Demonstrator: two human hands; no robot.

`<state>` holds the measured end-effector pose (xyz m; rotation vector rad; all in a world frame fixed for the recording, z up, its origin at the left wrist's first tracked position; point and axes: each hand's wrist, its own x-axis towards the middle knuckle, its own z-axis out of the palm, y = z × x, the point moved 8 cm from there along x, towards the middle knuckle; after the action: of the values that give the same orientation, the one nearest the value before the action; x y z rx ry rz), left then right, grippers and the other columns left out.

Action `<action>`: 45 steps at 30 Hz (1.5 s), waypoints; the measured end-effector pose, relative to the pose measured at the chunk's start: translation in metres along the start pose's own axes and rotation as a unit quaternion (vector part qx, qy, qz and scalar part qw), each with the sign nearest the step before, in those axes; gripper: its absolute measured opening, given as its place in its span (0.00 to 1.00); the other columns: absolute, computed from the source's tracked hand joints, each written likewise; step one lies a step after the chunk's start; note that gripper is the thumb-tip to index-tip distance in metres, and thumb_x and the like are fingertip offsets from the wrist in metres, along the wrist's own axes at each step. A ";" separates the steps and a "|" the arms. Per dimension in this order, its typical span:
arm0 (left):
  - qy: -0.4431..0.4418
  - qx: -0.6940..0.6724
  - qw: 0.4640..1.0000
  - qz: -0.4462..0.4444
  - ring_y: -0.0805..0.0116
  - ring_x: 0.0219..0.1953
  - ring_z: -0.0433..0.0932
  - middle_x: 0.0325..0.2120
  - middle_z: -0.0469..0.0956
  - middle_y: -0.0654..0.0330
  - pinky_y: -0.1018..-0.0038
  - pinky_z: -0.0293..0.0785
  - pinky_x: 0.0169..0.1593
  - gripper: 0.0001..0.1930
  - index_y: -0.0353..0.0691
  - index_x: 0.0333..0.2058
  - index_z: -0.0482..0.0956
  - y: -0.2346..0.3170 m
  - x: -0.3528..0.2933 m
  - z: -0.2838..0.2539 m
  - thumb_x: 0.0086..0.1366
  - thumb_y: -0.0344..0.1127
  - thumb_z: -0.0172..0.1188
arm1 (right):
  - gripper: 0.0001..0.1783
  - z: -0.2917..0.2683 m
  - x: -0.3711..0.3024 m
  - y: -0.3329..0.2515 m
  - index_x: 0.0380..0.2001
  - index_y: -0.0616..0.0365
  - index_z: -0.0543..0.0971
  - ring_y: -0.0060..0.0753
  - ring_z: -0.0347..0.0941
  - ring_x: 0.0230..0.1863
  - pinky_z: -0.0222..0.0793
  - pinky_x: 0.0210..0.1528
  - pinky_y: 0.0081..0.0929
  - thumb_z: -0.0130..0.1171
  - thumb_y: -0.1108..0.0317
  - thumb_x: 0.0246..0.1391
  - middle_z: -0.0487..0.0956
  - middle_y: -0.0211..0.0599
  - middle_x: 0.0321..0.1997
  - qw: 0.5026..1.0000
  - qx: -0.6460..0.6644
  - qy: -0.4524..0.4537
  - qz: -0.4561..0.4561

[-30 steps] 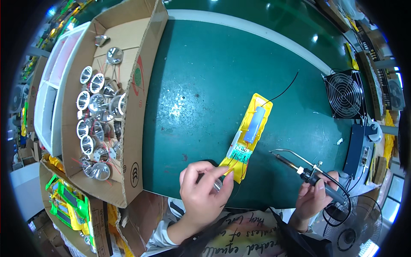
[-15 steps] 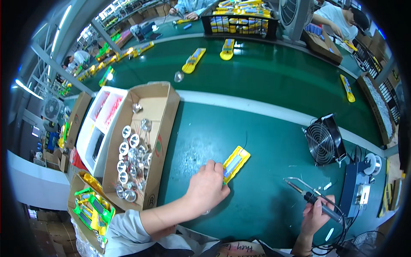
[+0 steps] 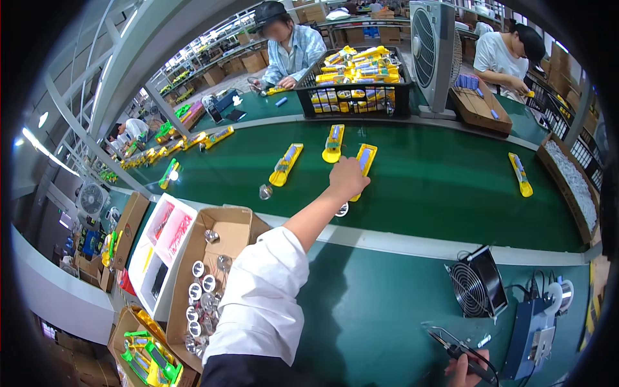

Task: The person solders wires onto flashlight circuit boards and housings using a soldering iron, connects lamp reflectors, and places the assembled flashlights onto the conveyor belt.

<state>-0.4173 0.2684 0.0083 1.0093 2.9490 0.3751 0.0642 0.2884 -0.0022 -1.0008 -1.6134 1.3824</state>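
Note:
My left hand (image 3: 348, 178) reaches out over the green conveyor belt. Its fingers are closed on a yellow flashlight housing (image 3: 367, 157) with a blue cell inside. Just below that hand, a round reflector lamp head (image 3: 342, 209) shows at the belt's near side. Two more yellow housings (image 3: 285, 165) lie on the belt to the left, with a loose clear lamp cup (image 3: 265, 191) beside them. At the lower right, my right hand (image 3: 459, 373) grips a soldering iron (image 3: 455, 351), its tip pointing up and left. The lower part of this hand is cut off by the frame edge.
A cardboard box of reflectors (image 3: 222, 216) and a white foam tray (image 3: 138, 258) stand left. A small black fan (image 3: 476, 284) and a blue soldering station (image 3: 530, 332) are right. Beyond the belt, a black crate (image 3: 354, 100) holds housings; two people work there.
My left hand has carried the yellow housing from the bench up and away onto the belt. The right hand still holds the iron. The view has tilted upward.

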 end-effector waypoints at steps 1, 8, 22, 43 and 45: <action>-0.024 -0.003 1.000 -0.004 0.58 0.38 0.71 0.35 0.68 0.51 0.70 0.71 0.39 0.24 0.34 0.36 0.69 -0.001 0.011 0.008 0.44 0.44 0.62 | 0.10 0.000 0.001 -0.006 0.27 0.63 0.67 0.23 0.65 0.14 0.62 0.19 0.18 0.53 0.67 0.47 0.70 0.34 0.13 1.000 -0.028 -0.004 -0.004; 0.049 -0.070 0.996 0.019 0.57 0.37 0.71 0.33 0.70 0.50 0.67 0.69 0.37 0.21 0.34 0.30 0.71 -0.015 0.037 -0.008 0.47 0.48 0.57 | 0.13 -0.009 0.014 -0.005 0.25 0.64 0.68 0.25 0.65 0.14 0.61 0.20 0.20 0.50 0.62 0.49 0.70 0.35 0.13 0.994 -0.103 0.016 0.034; 0.207 -0.152 0.961 -0.107 0.52 0.37 0.69 0.33 0.69 0.50 0.62 0.69 0.38 0.18 0.35 0.29 0.70 -0.108 0.086 0.010 0.46 0.45 0.60 | 0.10 -0.003 0.015 -0.004 0.22 0.63 0.67 0.23 0.61 0.14 0.57 0.20 0.19 0.49 0.66 0.48 0.66 0.31 0.12 0.996 -0.074 0.048 -0.014; 0.083 -0.084 0.992 -0.036 0.54 0.26 0.75 0.20 0.74 0.50 0.65 0.70 0.30 0.17 0.35 0.19 0.74 -0.095 -0.131 -0.093 0.42 0.45 0.63 | 0.08 -0.019 -0.005 -0.047 0.22 0.65 0.65 0.24 0.60 0.13 0.58 0.20 0.19 0.48 0.71 0.48 0.67 0.36 0.10 0.984 -0.001 0.076 -0.160; 0.103 -0.115 0.988 0.007 0.57 0.23 0.73 0.19 0.73 0.50 0.66 0.68 0.28 0.17 0.35 0.17 0.74 -0.081 -0.202 -0.099 0.44 0.46 0.63 | 0.09 -0.020 -0.010 -0.046 0.21 0.66 0.65 0.24 0.61 0.13 0.58 0.17 0.19 0.48 0.71 0.48 0.67 0.37 0.12 0.988 0.039 0.052 -0.141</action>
<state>-0.3139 0.0624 0.0709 1.0195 2.9785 0.8477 0.0823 0.2823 0.0454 -0.7523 -1.5453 1.1720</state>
